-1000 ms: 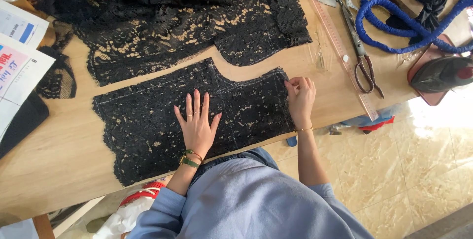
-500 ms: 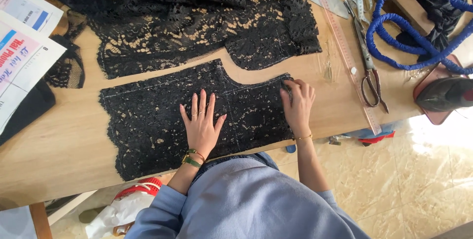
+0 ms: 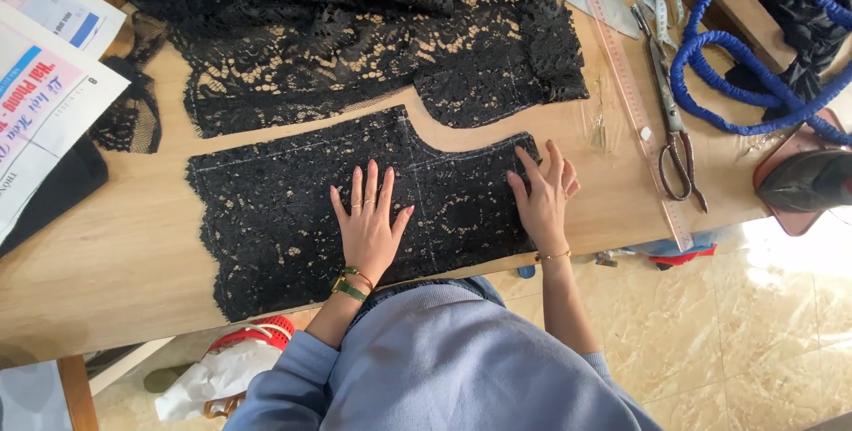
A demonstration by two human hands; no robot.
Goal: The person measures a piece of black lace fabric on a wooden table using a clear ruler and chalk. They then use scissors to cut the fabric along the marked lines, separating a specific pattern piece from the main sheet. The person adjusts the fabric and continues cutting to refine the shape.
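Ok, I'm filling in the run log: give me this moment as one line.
left hand: flat on cut lace piece | right hand: fingers at its right edge | scissors: untouched on table

A wooden table [image 3: 115, 262] carries black lace [image 3: 293, 200], scissors [image 3: 670, 120], ruler [image 3: 626, 85].

A wooden table [image 3: 106, 262] carries a heap of black lace fabric [image 3: 355, 31] along its far edge. Printed paper sheets [image 3: 44, 85] lie at the left end. A long ruler [image 3: 626, 85] lies near the right end, with scissors [image 3: 674, 129] just beside it. A blue cord [image 3: 745, 85] loops at the far right, next to a dark iron [image 3: 808, 181] on a reddish tray [image 3: 785, 218].
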